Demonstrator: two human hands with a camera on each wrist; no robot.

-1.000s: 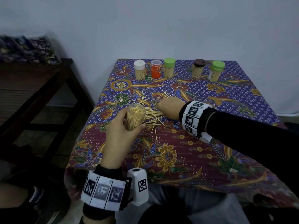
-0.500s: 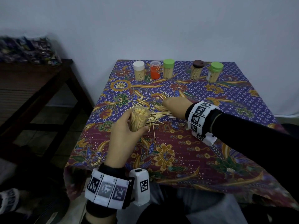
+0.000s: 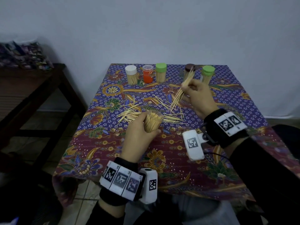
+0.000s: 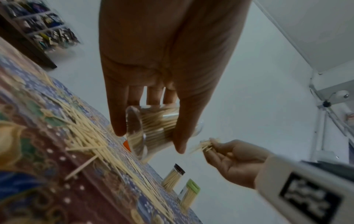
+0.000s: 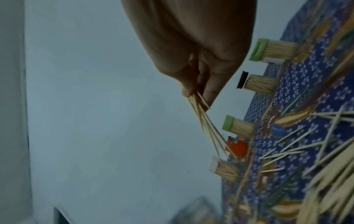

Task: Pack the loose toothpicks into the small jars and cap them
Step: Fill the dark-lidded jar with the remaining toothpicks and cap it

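Wooden toothpicks (image 3: 142, 111) lie loose in a heap near the middle of the table (image 3: 186, 176), on its flowery cloth. In the head view, the right hand (image 3: 197, 96) has just come up off that heap; half a second ago it was pressed flat on the sticks, and now it is lifted toward the far edge with a small bunch of toothpicks (image 3: 182, 90) pinched in its curled fingers. The left hand (image 3: 139, 135) holds the open jar (image 3: 152, 121) near the middle of the table, fingers wrapped round it, and the jar looks almost full. So I think the next job is to slide this bunch into the jar. Five capped jars stand in a row along the far edge: a white-capped jar (image 3: 131, 75), an orange jar (image 3: 148, 74), a green-capped jar (image 3: 161, 73), a brown-capped jar (image 3: 189, 72) and another green-capped jar (image 3: 207, 74). In the left wrist view, the fingers and thumb curl round the clear jar, which tips sideways above the cloth. In the right wrist view, the thumb and fingertips squeeze the bunch, and its loose ends fan out. Those spread tips could catch on the packed sticks in the jar. No loose cap for this jar shows.
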